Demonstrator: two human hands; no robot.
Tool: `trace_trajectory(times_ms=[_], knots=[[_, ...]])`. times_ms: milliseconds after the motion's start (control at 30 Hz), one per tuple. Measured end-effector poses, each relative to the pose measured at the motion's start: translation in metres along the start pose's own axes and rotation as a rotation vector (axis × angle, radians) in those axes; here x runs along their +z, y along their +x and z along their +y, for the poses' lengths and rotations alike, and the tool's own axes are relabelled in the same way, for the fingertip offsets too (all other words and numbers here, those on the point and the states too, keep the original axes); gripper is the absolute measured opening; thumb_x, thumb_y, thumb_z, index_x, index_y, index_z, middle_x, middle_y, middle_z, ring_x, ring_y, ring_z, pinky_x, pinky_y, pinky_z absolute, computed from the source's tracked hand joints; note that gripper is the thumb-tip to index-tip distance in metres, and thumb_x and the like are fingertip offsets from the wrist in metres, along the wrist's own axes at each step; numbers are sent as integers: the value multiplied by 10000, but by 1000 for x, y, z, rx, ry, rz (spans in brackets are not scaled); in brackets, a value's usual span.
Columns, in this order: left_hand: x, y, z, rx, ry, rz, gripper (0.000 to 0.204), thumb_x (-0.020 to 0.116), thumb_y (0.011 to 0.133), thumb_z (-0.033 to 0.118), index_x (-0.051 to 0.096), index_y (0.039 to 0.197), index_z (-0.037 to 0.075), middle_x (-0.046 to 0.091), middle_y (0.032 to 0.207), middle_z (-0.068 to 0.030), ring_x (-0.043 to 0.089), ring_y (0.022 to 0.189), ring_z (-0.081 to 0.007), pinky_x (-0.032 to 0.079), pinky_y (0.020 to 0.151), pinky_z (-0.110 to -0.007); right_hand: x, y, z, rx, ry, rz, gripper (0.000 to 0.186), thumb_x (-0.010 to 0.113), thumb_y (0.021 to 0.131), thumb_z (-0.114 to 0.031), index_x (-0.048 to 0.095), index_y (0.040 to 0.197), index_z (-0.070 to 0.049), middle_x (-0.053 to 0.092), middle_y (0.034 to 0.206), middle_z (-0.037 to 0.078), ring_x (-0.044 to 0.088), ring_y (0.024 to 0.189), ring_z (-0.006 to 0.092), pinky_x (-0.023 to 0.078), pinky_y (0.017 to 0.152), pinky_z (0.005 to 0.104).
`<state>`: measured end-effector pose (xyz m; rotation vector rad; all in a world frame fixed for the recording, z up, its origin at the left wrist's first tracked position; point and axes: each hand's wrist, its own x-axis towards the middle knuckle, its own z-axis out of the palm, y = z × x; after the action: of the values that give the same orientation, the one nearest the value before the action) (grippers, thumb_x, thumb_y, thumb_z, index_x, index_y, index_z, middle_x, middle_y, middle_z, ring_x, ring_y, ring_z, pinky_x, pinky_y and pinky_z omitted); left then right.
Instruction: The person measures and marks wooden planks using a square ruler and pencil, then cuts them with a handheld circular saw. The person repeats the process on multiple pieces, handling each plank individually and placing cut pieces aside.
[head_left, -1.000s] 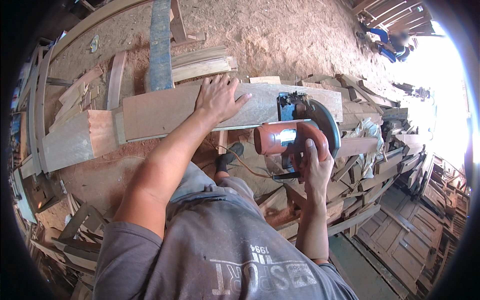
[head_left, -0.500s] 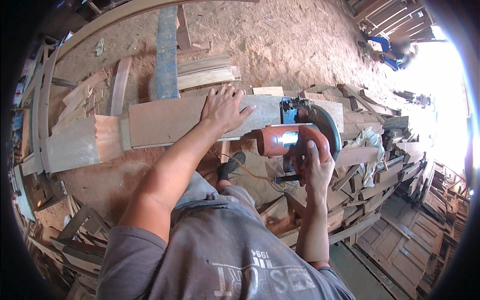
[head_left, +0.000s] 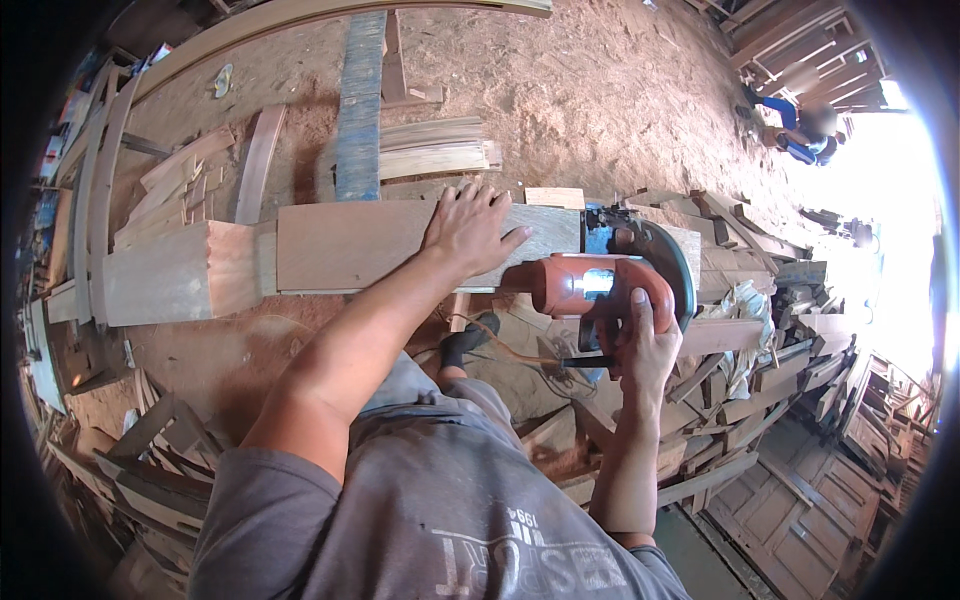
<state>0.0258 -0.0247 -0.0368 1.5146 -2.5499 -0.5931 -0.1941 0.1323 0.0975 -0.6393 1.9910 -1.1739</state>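
A wide wooden plank (head_left: 340,245) lies crosswise in front of me. My left hand (head_left: 470,232) rests on it palm down, with the fingers spread near its far edge. An orange-red circular saw (head_left: 578,285) sits over the plank's right part, its dark round guard (head_left: 672,262) on the right side. My right hand (head_left: 650,345) is wrapped around the saw's rear handle, thumb on top. The blade and the cutting edge are hidden beneath the saw. From the handle a cord (head_left: 500,345) runs off to the left.
Offcuts and boards pile up on the right (head_left: 800,345). A blue-grey beam (head_left: 359,110) and stacked planks (head_left: 435,148) lie beyond the plank. My foot (head_left: 468,342) is on the sandy ground below it. Another person (head_left: 800,128) sits far off at the upper right.
The whole view has shifted a little, so things appear farther right and slightly lower. Hands, saw and plank keep nearly the same places relative to each other.
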Motion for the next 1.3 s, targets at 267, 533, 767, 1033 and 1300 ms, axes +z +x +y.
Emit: trace_trajectory(times_ms=[267, 533, 767, 1033, 1300], knots=[[-9, 0, 1, -19, -28, -62, 732, 562, 1049, 659, 654, 1433, 42, 658, 1415, -184, 581, 1369, -349, 371, 1181, -552, 11, 1, -21, -46, -78, -17, 341, 708, 1084, -243, 739, 1336, -17, 675, 835, -20, 558, 643, 46, 429, 517, 238], [-19, -1, 4, -34, -52, -123, 689, 586, 1062, 594, 607, 1487, 53, 616, 1477, -183, 535, 1445, -335, 343, 1216, -570, 15, 21, -14, -72, -110, 19, 325, 706, 1080, -255, 761, 1332, -57, 668, 820, -34, 532, 661, 40, 416, 584, 228], [-11, -4, 1, 3, -24, -24, 563, 682, 1007, 442, 623, 1410, 53, 622, 1456, -180, 544, 1423, -340, 364, 1181, -546, 15, 40, -8, -174, -184, -16, 311, 662, 1095, -250, 759, 1329, -71, 757, 1100, -10, 583, 831, 65, 479, 745, 246], [-10, -5, 0, 9, -17, -29, 609, 735, 884, 308, 623, 1429, 61, 646, 1398, -162, 570, 1379, -339, 386, 1164, -551, 33, 54, -30, -225, -208, -30, 312, 660, 1076, -299, 795, 1239, -70, 737, 949, 15, 581, 745, 87, 483, 670, 307], [-9, -2, 2, -21, 60, -28, 663, 648, 1008, 541, 614, 1502, 100, 653, 1408, -160, 587, 1370, -338, 389, 1176, -571, 27, 35, -16, -289, -233, 98, 394, 712, 1050, -399, 798, 1234, -61, 742, 911, 30, 630, 738, 106, 512, 677, 299]])
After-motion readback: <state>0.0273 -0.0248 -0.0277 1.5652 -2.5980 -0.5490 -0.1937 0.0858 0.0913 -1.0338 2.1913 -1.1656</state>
